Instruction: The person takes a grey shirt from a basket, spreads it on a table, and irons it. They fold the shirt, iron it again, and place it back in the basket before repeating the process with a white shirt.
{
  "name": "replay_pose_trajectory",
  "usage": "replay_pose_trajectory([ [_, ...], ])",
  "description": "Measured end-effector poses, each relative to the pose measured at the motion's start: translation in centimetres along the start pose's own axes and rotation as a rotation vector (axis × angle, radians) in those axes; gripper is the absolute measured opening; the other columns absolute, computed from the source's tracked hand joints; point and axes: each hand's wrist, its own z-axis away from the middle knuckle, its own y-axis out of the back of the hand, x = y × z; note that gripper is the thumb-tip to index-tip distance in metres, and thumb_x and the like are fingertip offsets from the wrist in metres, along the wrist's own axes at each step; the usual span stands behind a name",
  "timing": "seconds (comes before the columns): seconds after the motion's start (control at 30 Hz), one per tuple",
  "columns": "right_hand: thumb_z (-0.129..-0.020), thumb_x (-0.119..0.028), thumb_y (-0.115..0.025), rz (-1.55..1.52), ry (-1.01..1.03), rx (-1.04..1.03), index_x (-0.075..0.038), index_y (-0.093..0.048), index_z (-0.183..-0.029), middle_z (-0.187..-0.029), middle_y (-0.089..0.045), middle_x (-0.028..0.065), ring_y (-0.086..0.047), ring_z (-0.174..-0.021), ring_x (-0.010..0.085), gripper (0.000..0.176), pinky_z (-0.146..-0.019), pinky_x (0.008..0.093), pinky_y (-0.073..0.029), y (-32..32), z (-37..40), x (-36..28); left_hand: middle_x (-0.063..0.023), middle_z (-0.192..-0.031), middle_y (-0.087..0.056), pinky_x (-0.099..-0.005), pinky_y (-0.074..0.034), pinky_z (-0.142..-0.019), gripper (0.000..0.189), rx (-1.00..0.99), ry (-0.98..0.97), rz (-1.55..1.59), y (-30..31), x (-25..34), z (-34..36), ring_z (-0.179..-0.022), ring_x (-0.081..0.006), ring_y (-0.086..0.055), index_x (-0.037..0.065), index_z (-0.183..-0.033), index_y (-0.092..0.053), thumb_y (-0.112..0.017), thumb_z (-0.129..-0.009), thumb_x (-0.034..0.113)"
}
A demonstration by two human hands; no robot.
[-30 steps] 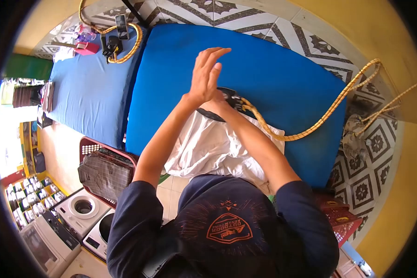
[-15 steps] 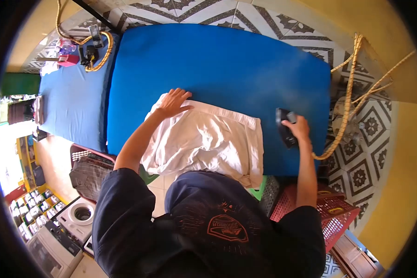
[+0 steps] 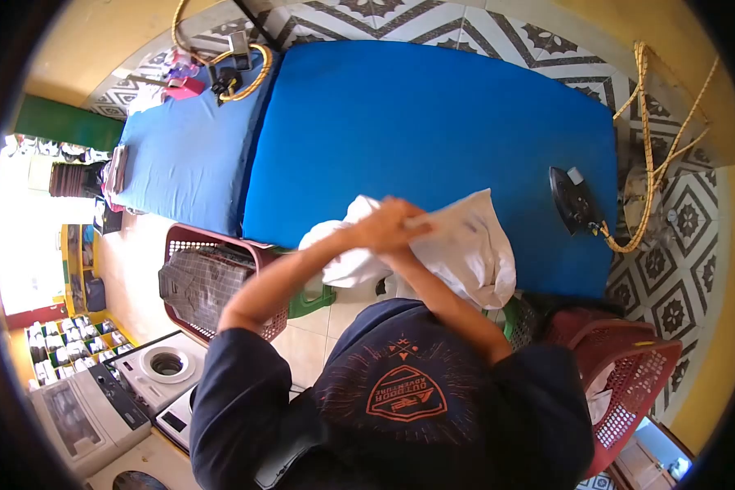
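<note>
My forearms cross over a crumpled white garment at the near edge of the blue padded ironing table. At the crossing, my left hand is closed on the cloth, its fingers smeared by motion. My right hand lies against the garment, mostly covered by the left hand and wrist, so its fingers do not show. Part of the cloth bunches to the left, and another part spreads to the right with a raised corner. A black iron rests on the table at the right, out of both hands.
A yellow rope-like hose runs from the iron up the right wall. Left of the blue table stands a lighter padded table with a second iron. Plastic baskets flank me. Washing machines stand lower left.
My right hand has let go of the iron and crossed left to the garment. My left hand has come off its flat rest and gathered cloth. The garment is lifted and crumpled; the view has shifted.
</note>
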Motion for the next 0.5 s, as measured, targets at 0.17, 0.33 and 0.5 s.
replay_pose_trajectory([
  [0.17, -0.100, -0.015, -0.054, -0.383, 0.093, -0.035, 0.002, -0.058, -0.125, -0.124, -0.066, 0.0179, -0.062, -0.120, 0.0280, 0.030, -0.105, 0.0393, -0.048, 1.4, 1.8, -3.0, -0.0198, -0.084, -0.072, -0.0371, -0.054, -0.076, 0.035, 0.070, -0.160, 0.727, -9.0, 12.4, 10.0, -0.083, -0.0228, -0.071, -0.003, -0.108, -0.070, -0.061, -0.098, 0.030],
  [0.33, -0.098, -0.018, -0.057, -0.521, 0.233, -0.122, 0.000, -0.057, -0.131, -0.128, -0.064, 0.0161, -0.060, -0.123, 0.0278, 0.037, -0.107, 0.0394, -0.046, -1.4, 3.3, -11.3, -0.0185, -0.092, -0.072, -0.0363, -0.053, -0.080, 0.036, 0.041, -0.167, 0.776, -7.8, 15.2, 16.2, -0.089, -0.0191, -0.068, -0.003, -0.107, -0.069, -0.059, -0.099, 0.031],
  [0.5, -0.096, -0.021, -0.060, -0.621, 0.224, -0.103, -0.003, -0.055, -0.136, -0.131, -0.063, 0.0142, -0.058, -0.126, 0.0276, 0.044, -0.110, 0.0395, -0.044, 2.0, 12.2, -15.2, -0.0102, -0.116, -0.061, -0.0327, -0.052, -0.087, 0.053, 1.132, 0.320, 0.860, 2.4, 4.8, 23.7, -0.102, -0.0191, -0.060, 0.002, -0.127, -0.062, -0.047, -0.103, 0.048],
])
